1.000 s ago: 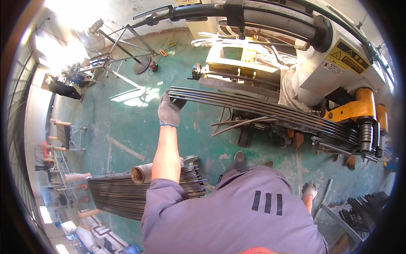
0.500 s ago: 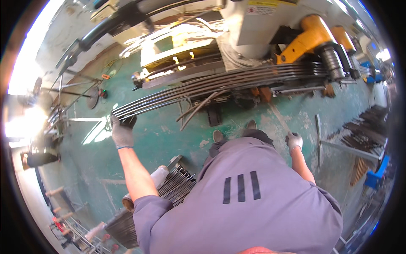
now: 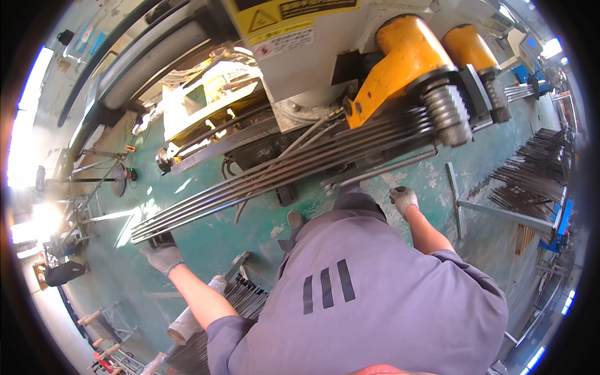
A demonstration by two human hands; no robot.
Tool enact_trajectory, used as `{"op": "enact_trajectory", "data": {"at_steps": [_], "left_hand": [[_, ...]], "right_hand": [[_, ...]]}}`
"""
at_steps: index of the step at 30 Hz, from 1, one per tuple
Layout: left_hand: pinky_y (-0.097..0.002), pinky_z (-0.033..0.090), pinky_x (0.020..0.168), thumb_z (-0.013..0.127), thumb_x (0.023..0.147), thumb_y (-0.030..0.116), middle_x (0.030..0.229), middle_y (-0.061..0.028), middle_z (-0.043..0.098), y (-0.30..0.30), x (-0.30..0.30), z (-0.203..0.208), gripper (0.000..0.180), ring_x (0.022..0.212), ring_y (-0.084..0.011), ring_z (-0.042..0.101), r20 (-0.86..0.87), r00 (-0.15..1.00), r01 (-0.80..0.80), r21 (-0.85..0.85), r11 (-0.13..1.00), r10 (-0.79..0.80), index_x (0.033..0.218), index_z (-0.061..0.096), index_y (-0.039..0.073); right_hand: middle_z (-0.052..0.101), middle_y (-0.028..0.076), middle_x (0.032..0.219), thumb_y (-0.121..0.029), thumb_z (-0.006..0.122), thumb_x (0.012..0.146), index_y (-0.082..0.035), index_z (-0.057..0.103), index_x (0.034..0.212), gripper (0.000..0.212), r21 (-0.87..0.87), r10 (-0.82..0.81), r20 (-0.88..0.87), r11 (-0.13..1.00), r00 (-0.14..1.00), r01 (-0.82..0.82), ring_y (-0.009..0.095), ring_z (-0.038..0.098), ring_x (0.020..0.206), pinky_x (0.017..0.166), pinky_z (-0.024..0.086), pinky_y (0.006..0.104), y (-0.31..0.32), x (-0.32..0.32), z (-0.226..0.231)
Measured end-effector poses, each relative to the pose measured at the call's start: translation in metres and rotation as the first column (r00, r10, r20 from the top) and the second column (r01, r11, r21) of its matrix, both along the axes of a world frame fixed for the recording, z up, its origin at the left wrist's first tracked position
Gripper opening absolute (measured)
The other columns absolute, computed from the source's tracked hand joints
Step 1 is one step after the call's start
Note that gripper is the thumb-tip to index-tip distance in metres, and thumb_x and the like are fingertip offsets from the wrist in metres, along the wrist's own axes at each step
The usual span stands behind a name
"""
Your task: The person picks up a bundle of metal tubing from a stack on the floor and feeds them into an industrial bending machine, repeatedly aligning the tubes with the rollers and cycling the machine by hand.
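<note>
A bundle of several long dark metal rods (image 3: 250, 181) slants across the view, its left ends lower and nearer to me. My left hand (image 3: 164, 255), in a grey glove with dark fingertips, is closed around those ends from beneath; its fingers are partly hidden by the rods. At their right ends the rods meet a ribbed metal roller (image 3: 447, 115) below an orange machine arm (image 3: 400, 62). My right hand (image 3: 404, 199), also gloved, hangs in front of me to the right, below the rods and apart from them. Its fingers are curled, with nothing visible in them.
A large grey machine (image 3: 312, 69) with a yellow warning label stands ahead. Behind my left arm are a wrapped roll (image 3: 187, 325) and a stack of thin rods (image 3: 247, 297). More dark rods (image 3: 531, 175) lie on a rack at right, beside a metal rail (image 3: 500, 215).
I am closer to the machine, which looms larger. My left hand and the rod ends have moved down and left in the view. My right hand is slightly further left, still curled.
</note>
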State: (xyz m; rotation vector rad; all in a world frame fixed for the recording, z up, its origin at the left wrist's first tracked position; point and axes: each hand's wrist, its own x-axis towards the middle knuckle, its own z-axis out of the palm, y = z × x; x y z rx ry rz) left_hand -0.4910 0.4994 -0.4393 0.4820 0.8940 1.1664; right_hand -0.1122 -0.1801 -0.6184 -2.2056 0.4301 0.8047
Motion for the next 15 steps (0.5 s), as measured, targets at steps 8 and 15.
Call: {"op": "enact_trajectory", "data": {"at_steps": [8, 15], "left_hand": [[-0.0493, 0.054, 0.102, 0.061, 0.099, 0.034, 0.124, -0.0083, 0.073, -0.222, 0.183, -0.080, 0.031, 0.117, -0.0325, 0.067, -0.858, -0.080, 0.966, 0.057, 0.250, 0.508, 0.122, 0.074, 0.017], [-0.0494, 0.055, 0.098, 0.063, 0.101, 0.036, 0.121, -0.0124, 0.073, -0.262, 0.244, -0.094, 0.033, 0.111, -0.0334, 0.069, -0.888, -0.024, 1.000, -0.014, 0.025, 0.460, 0.123, 0.073, 0.013]], "right_hand": [[0.075, 0.008, 0.085, -0.031, 0.072, 0.096, 0.000, 0.076, 0.108, 0.033, -0.197, 0.284, -0.054, 0.937, 0.957, -0.289, 0.018, 0.070, 0.075, 0.072, 0.054, 0.0359, -0.117, 0.104, -0.090], [0.077, 0.012, 0.090, -0.032, 0.074, 0.093, 0.000, 0.077, 0.109, 0.036, -0.192, 0.365, 0.001, 0.914, 0.931, -0.358, 0.022, 0.072, 0.082, 0.077, 0.056, 0.0383, -0.116, 0.158, -0.098]]}}
